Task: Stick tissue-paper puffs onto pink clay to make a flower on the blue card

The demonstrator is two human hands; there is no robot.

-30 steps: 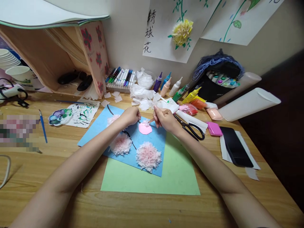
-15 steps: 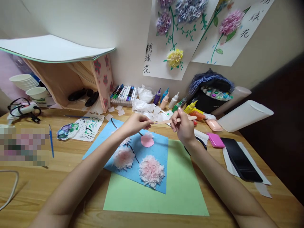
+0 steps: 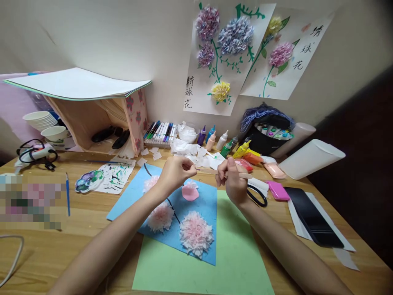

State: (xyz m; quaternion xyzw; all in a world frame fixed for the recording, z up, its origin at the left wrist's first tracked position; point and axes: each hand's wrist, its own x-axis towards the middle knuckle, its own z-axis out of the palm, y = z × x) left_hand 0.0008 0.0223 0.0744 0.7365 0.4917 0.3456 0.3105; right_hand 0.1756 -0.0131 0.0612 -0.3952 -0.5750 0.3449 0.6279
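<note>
My right hand (image 3: 233, 180) is closed around a flat wooden craft stick (image 3: 245, 175), held nearly level above the paper. The stick's thin far end reaches my left hand (image 3: 176, 174), whose thumb and fingers are pinched together; whatever lies between those fingertips is too small to make out. Below the hands is a blue sheet (image 3: 123, 201) bearing fluffy pink-and-white paper flowers (image 3: 196, 234) and dark stems. A smooth pink disc (image 3: 190, 192) sits on it, with pale petals along its upper edge. My left forearm hides part of the sheet and flowers.
A green sheet (image 3: 239, 258) lies under the blue one. Torn white tissue (image 3: 184, 146), paint bottles (image 3: 221, 140) and markers (image 3: 161, 132) stand behind. Black-handled scissors (image 3: 258, 196), a pink packet (image 3: 277, 190) and a phone (image 3: 313, 217) are at right. A paintbrush (image 3: 68, 194) lies left.
The view has tilted up, so the table sits lower in the picture. The stick has turned more edge-on in my right hand. My left hand keeps its pinch at the stick's end.
</note>
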